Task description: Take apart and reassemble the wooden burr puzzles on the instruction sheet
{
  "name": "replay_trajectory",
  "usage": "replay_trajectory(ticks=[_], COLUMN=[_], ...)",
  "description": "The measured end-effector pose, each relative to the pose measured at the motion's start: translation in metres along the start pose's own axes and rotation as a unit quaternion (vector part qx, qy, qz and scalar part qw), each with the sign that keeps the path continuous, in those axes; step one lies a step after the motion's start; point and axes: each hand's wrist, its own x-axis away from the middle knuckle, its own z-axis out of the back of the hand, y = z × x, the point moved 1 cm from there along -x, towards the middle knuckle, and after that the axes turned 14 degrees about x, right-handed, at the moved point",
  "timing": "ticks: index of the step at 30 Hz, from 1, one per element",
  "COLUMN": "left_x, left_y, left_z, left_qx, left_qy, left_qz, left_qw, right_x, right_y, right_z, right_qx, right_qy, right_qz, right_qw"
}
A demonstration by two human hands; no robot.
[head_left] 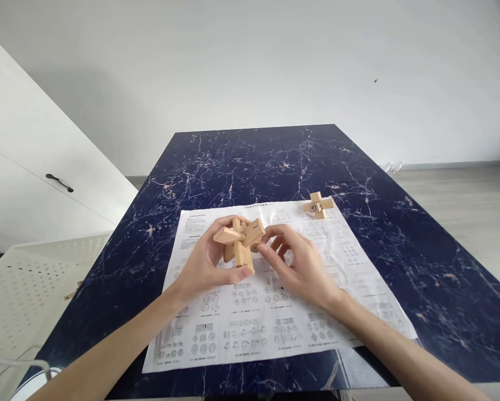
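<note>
Between my two hands, above the printed sheet [250,306], is a light wooden interlocking puzzle [244,239] with crossing bars and dark marks on some ends. My left hand [204,256] wraps it from the left, thumb along its lower front. From the right, my right hand [295,259] pinches one of its bars between thumb and forefinger, the other fingers curled. A second, smaller cross of wooden pieces [318,205] with dark marks lies on the sheet's far right corner, apart from both hands.
The sheet carries rows of small diagrams and lies on a dark blue marbled table [250,161]. A white cabinet [37,139] with a black handle stands at the left. A white perforated panel [45,278] is below it. The wall [250,61] rises beyond the table.
</note>
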Motion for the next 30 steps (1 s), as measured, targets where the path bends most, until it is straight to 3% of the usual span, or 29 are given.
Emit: replay_trajectory(ticks=[4, 10, 13, 22, 30], left_x=[0.003, 0.006, 0.006, 0.002, 0.001], left_y=[0.005, 0.008, 0.008, 0.012, 0.011], left_z=[-0.004, -0.007, -0.006, -0.008, -0.003], left_qx=[-0.066, -0.157, -0.168, -0.188, -0.214], left_qy=[0.024, -0.009, -0.021, -0.016, -0.029], left_qz=[0.013, 0.01, -0.004, -0.063, -0.063], left_qw=[0.997, 0.987, 0.986, 0.98, 0.974], right_x=[-0.004, -0.005, -0.005, -0.004, -0.001], right_y=[0.0, 0.001, 0.0, -0.001, 0.001], right_z=[0.007, 0.006, 0.006, 0.0, -0.001], right_qx=[-0.106, -0.164, -0.197, -0.239, -0.2], right_qy=[-0.023, -0.186, -0.236, -0.189, -0.186], right_qz=[-0.035, -0.073, -0.069, -0.069, -0.074], right_qw=[0.993, 0.966, 0.949, 0.95, 0.959])
